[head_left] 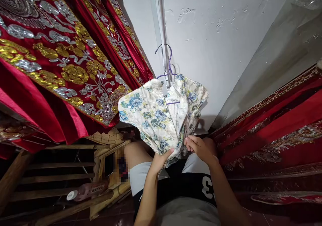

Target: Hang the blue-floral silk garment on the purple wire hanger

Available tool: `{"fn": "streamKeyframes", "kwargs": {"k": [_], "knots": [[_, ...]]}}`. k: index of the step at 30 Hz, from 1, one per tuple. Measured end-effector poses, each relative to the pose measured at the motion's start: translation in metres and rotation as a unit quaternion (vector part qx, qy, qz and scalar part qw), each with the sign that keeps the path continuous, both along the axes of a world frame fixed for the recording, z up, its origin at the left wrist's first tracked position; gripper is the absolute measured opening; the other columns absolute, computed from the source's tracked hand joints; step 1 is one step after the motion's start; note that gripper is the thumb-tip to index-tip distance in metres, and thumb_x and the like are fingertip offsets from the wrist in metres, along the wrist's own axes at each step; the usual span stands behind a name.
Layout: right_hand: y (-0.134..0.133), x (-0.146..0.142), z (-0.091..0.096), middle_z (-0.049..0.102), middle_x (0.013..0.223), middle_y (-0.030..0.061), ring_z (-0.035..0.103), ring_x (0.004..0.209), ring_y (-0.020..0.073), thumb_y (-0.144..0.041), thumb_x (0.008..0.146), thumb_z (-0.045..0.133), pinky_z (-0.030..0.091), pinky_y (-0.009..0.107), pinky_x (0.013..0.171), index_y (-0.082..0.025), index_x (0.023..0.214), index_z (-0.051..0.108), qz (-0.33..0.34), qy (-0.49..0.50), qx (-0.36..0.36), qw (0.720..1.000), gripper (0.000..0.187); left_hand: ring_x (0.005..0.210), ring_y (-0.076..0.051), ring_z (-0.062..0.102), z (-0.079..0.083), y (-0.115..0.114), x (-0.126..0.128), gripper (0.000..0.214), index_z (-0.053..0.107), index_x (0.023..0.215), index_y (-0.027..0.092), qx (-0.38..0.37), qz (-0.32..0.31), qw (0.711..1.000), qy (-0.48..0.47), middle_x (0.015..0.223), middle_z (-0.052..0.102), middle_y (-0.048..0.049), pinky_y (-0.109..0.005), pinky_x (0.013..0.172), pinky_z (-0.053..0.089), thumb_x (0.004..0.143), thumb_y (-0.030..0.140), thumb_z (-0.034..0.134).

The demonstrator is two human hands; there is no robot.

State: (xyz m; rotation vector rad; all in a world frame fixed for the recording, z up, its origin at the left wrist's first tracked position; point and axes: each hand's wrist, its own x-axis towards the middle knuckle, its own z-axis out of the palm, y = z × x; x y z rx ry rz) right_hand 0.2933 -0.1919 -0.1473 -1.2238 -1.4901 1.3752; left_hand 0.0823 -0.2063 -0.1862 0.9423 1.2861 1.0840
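Note:
A white blouse with blue and green flowers [153,115] hangs on a purple wire hanger [169,72] in front of a white wall. My left hand [161,160] grips the blouse's lower edge from beneath, thumb on the cloth. My right hand [198,147] pinches the front opening of the blouse just right of the left hand, fingers closed on the fabric. Both forearms reach up from my lap, over grey-and-black shorts [186,189].
Red garments with gold and silver embroidery [57,61] hang at the left, more red embroidered cloth [276,132] at the right. A wooden stool [110,165] with a phone and a woven fan, and a pink bottle [85,191], stand at lower left.

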Motion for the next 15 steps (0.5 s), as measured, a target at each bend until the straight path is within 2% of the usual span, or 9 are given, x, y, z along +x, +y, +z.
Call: {"fn": "streamKeyframes", "kwargs": {"k": [3,6,9,12,15], "knots": [[0.001,-0.013,-0.007,0.045,0.068,-0.0036,0.042,0.065,0.014,-0.058,0.098,0.053,0.033,0.029,0.064,-0.022,0.079,0.047,-0.012,0.015,0.026,0.999,0.041,0.145,-0.037,0.049,0.006,-0.004,0.002,0.083,0.06,0.139,0.017,0.017,-0.039,0.999,0.006,0.143,0.065,-0.0172,-0.051,0.127,0.029,0.068,0.047,0.089],[0.002,-0.022,-0.009,0.033,0.067,-0.0049,0.034,0.064,0.0124,-0.057,0.098,0.055,0.028,0.029,0.06,-0.022,0.071,0.036,-0.005,0.023,0.046,0.999,0.047,0.147,-0.036,0.048,0.013,-0.01,0.009,0.076,0.062,0.138,0.017,0.039,-0.054,0.998,0.008,0.139,0.068,-0.0155,-0.05,0.128,0.026,0.073,0.047,0.085],[0.003,-0.023,-0.007,0.03,0.067,-0.0045,0.032,0.063,0.012,-0.056,0.097,0.057,0.025,0.029,0.06,-0.022,0.068,0.033,-0.007,0.004,0.069,0.998,0.051,0.147,-0.034,0.047,0.016,-0.014,0.012,0.071,0.064,0.136,0.018,0.038,-0.058,0.998,0.005,0.135,0.07,-0.0146,-0.048,0.129,0.025,0.074,0.044,0.085],[0.002,-0.019,-0.005,0.034,0.062,-0.0038,0.034,0.061,0.0119,-0.057,0.096,0.059,0.027,0.029,0.058,-0.021,0.062,0.038,-0.008,-0.003,0.077,0.997,0.053,0.146,-0.035,0.049,0.014,-0.014,0.006,0.072,0.065,0.134,0.019,0.027,-0.04,0.999,0.002,0.135,0.07,-0.0145,-0.049,0.128,0.027,0.071,0.043,0.088],[-0.001,-0.014,-0.002,0.05,0.057,-0.0008,0.044,0.056,0.0134,-0.058,0.093,0.062,0.032,0.029,0.056,-0.019,0.061,0.057,0.019,0.012,0.046,0.999,0.051,0.143,-0.036,0.052,0.007,-0.01,-0.005,0.075,0.064,0.132,0.019,0.02,-0.009,1.0,-0.016,0.135,0.069,-0.0157,-0.049,0.125,0.033,0.067,0.045,0.091]]}}
